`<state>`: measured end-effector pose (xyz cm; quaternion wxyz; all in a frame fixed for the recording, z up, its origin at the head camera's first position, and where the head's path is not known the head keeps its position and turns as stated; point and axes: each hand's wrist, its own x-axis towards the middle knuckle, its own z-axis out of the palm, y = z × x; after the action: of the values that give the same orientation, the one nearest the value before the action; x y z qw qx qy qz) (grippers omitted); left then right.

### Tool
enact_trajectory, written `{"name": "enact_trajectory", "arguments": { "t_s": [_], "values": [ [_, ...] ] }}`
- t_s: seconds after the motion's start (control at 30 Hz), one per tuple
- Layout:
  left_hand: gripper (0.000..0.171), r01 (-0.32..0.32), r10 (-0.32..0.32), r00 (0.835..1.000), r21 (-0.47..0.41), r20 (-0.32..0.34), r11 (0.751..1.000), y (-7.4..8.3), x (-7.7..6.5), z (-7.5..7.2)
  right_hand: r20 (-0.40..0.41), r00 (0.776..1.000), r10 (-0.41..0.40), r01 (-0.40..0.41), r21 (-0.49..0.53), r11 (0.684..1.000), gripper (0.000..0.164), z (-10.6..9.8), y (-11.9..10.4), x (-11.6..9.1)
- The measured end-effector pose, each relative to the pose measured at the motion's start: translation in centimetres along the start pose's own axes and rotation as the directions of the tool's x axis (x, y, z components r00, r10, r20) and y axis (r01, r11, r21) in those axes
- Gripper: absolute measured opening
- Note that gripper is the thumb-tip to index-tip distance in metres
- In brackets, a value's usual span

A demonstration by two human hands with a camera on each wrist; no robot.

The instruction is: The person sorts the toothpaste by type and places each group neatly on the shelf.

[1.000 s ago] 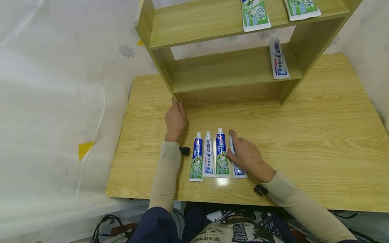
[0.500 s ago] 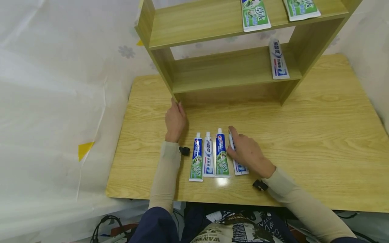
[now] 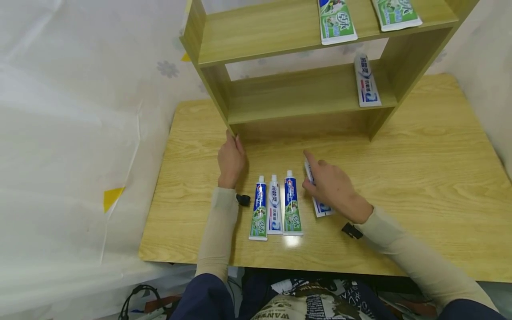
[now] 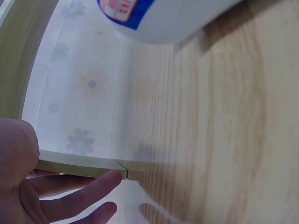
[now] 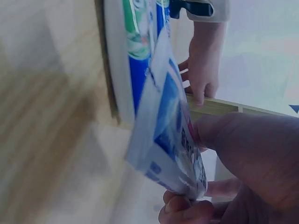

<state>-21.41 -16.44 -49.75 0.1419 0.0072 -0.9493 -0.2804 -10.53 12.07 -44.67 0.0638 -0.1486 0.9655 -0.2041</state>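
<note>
My right hand (image 3: 335, 186) pinches a white and blue toothpaste tube (image 3: 321, 207) just above the table, its flat end towards me and partly under the palm. In the right wrist view the tube (image 5: 170, 116) sits tilted between thumb and fingers. My left hand (image 3: 232, 159) grips the lower front corner of the wooden shelf (image 3: 312, 95); in the left wrist view its fingers lie on both sides of the panel edge (image 4: 84, 169). Between the hands lie a blue-green toothpaste tube (image 3: 259, 213), a white one (image 3: 274, 206) and another blue-green one (image 3: 293, 209), caps away from me.
A white toothpaste tube (image 3: 368, 84) lies at the right of the middle shelf board. Two green tubes, one nearer the middle (image 3: 338, 22) and one farther right (image 3: 397, 13), overhang the upper board's front edge. The wooden table (image 3: 432, 191) extends to the right.
My right hand has lifted the white toothpaste tube out of the row and moved it forward and slightly right. My left hand has stayed at the shelf corner.
</note>
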Motion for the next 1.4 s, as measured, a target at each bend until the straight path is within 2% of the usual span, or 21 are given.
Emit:
{"name": "enact_trajectory", "arguments": {
  "t_s": [0.07,0.13,0.3,0.37,0.53,0.6,0.73,0.77,0.83,0.87,1.07,1.2,1.4],
  "values": [
    [0.036,-0.009,0.009,1.0,-0.014,-0.006,1.0,-0.2,0.0,0.1,-0.009,1.0,-0.009,0.009,-0.012,1.0,0.081,-0.9,0.0,0.3],
    [0.036,-0.02,0.019,0.999,-0.01,-0.031,1.0,-1.6,0.6,1.4,-0.024,0.999,-0.022,0.022,-0.021,1.0,0.08,-1.8,-0.1,0.6],
    [0.038,-0.029,0.029,0.999,-0.004,-0.042,1.0,-2.2,0.9,2.0,-0.076,0.995,-0.057,0.055,-0.037,0.998,0.076,-4.0,-0.3,1.5],
    [0.036,-0.025,0.025,1.0,-0.017,-0.019,1.0,-0.9,0.2,0.6,-0.102,0.992,-0.071,0.066,-0.056,0.996,0.074,-4.7,-0.4,1.9],
    [0.033,-0.001,0.001,1.0,0.002,0.008,1.0,-0.1,0.0,-0.1,-0.165,0.982,-0.096,0.082,-0.089,0.993,0.071,-6.3,-0.8,2.8],
    [0.038,0.0,0.0,1.0,0.013,0.006,1.0,-2.1,0.8,1.6,-0.184,0.978,-0.099,0.082,-0.095,0.992,0.071,-6.9,-0.8,3.2],
    [0.039,-0.002,0.002,1.0,-0.003,0.014,1.0,-2.3,0.8,1.6,-0.22,0.971,-0.093,0.069,-0.112,0.991,0.074,-7.7,-0.5,4.1],
    [0.039,-0.003,0.003,1.0,-0.008,0.012,1.0,-2.3,0.8,1.6,-0.225,0.97,-0.091,0.066,-0.119,0.991,0.073,-7.9,-0.4,4.3],
    [0.036,0.0,0.0,1.0,-0.017,0.022,1.0,-0.3,0.0,-0.1,-0.241,0.966,-0.092,0.064,-0.124,0.99,0.072,-8.3,-0.2,4.6],
    [0.036,-0.001,0.001,1.0,-0.01,0.016,1.0,-1.2,0.4,0.8,-0.247,0.964,-0.093,0.063,-0.126,0.99,0.071,-8.5,-0.1,4.7],
    [0.038,0.005,-0.005,1.0,0.039,0.014,0.999,-3.2,1.4,3.0,-0.231,0.971,-0.061,0.037,-0.108,0.993,0.071,-9.9,0.5,5.3],
    [0.04,-0.002,0.001,1.0,0.041,0.029,0.999,-2.5,0.9,2.3,-0.213,0.977,-0.034,0.015,-0.091,0.996,0.074,-10.9,0.9,6.1],
    [0.041,-0.002,0.002,1.0,0.03,0.012,1.0,-2.2,0.9,1.9,-0.265,0.963,-0.05,0.033,-0.066,0.997,0.07,-12.1,1.6,8.5]
  ]
}}
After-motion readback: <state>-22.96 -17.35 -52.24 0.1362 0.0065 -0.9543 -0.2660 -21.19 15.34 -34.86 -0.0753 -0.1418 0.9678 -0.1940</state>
